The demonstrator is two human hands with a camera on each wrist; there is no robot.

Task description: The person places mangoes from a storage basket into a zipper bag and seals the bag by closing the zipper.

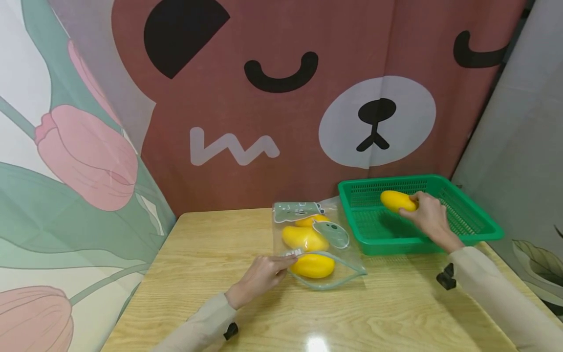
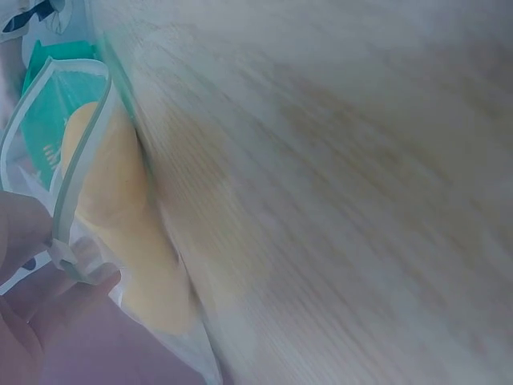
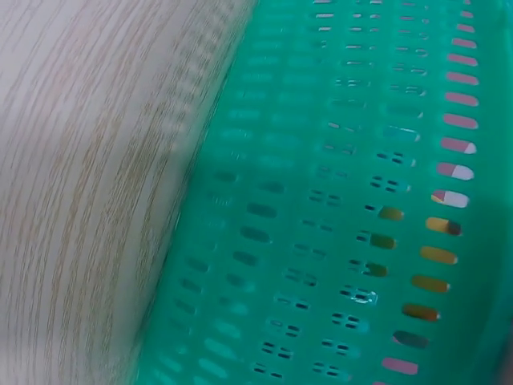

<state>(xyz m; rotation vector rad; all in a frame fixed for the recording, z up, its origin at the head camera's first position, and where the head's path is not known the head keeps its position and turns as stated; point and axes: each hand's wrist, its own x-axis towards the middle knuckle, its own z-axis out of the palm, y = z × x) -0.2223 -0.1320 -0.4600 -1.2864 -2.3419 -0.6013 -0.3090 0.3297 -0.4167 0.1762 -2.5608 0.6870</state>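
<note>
My right hand (image 1: 430,216) grips a yellow mango (image 1: 395,200) over the green basket (image 1: 365,244), fingers and thumb round its right end. To the left, a clear zip bag (image 1: 323,287) with printed green cartoon figures lies on the table, its mouth facing me and parted. Several mangoes are inside it, the nearest mango (image 1: 313,266) close behind the opening. The left hand (image 1: 263,275) pinches the left side of the bag's rim; the left wrist view shows finger and thumb on the zip strip (image 2: 80,172). In the right wrist view the basket wall (image 3: 304,200) hides the hand.
The wooden table (image 1: 211,244) ends at a curtain (image 1: 281,181) with a bear face behind it. A flowered curtain (image 1: 88,220) hangs on the left and a grey one (image 1: 519,146) on the right. The basket's left side stands close against the bag.
</note>
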